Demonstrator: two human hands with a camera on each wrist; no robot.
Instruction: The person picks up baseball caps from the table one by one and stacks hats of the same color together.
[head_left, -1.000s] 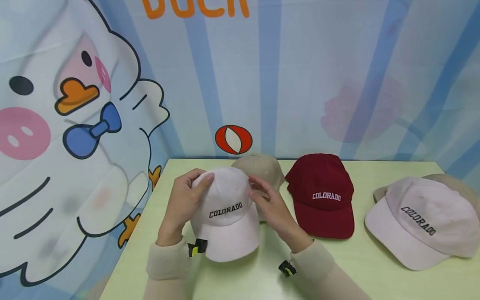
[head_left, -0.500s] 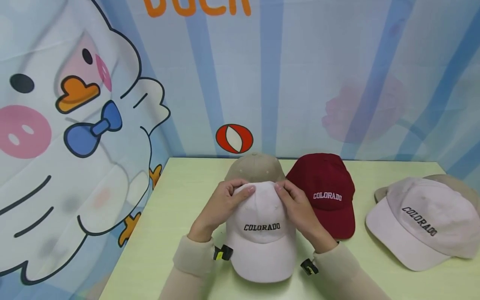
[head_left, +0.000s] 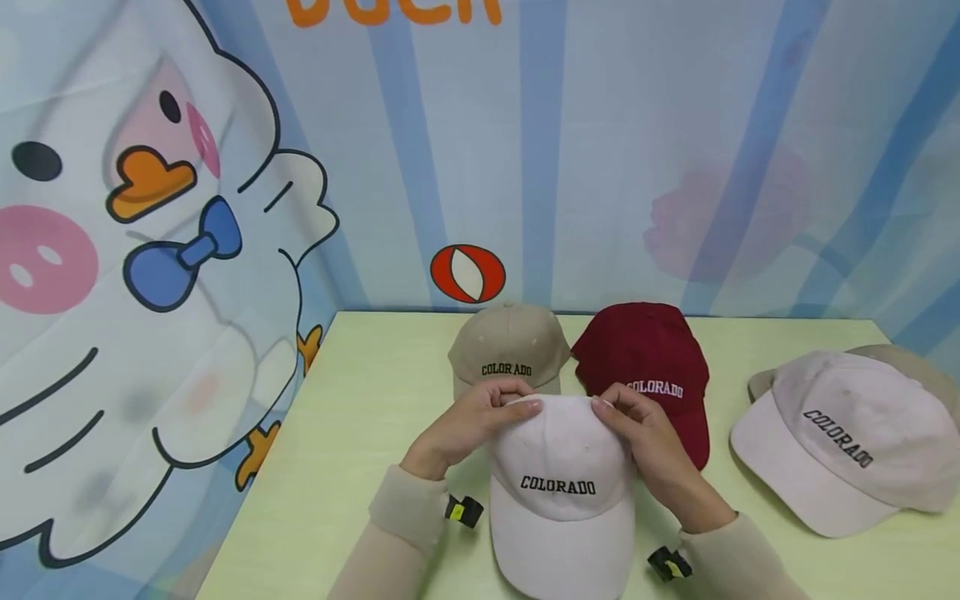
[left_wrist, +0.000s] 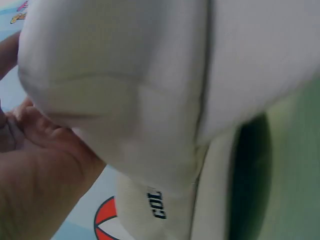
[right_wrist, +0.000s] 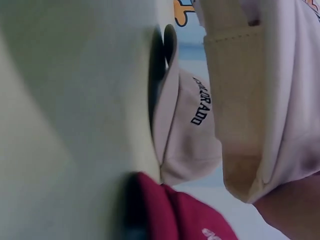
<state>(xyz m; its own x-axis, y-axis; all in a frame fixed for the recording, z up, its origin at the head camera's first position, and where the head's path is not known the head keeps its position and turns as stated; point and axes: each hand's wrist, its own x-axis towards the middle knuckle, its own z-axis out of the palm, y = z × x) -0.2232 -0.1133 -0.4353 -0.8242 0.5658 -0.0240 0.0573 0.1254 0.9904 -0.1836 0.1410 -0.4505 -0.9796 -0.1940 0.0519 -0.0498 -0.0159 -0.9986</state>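
A white baseball cap [head_left: 558,467] lettered COLORADO hangs between both hands, its brim toward the front of the table. My left hand [head_left: 480,421] pinches the crown's top on the left, thumb in front and fingers behind. On the other side of the crown, my right hand [head_left: 656,446] pinches it the same way. Behind it sits a beige cap [head_left: 508,342], its brim hidden by the held cap and left hand. In the left wrist view the white cap [left_wrist: 115,90] fills most of the picture. The right wrist view shows the cap's inner band [right_wrist: 237,95] close up.
A dark red cap [head_left: 645,350] stands to the right of the beige one. At the far right, another white cap [head_left: 855,433] overlaps a beige cap [head_left: 911,367]. The pale green table [head_left: 360,392] ends at a printed cloth backdrop [head_left: 480,150].
The white cap has moved right and toward the front edge with both hands. My hands have shifted to the top of its crown, and the beige cap's lettering has come into view.
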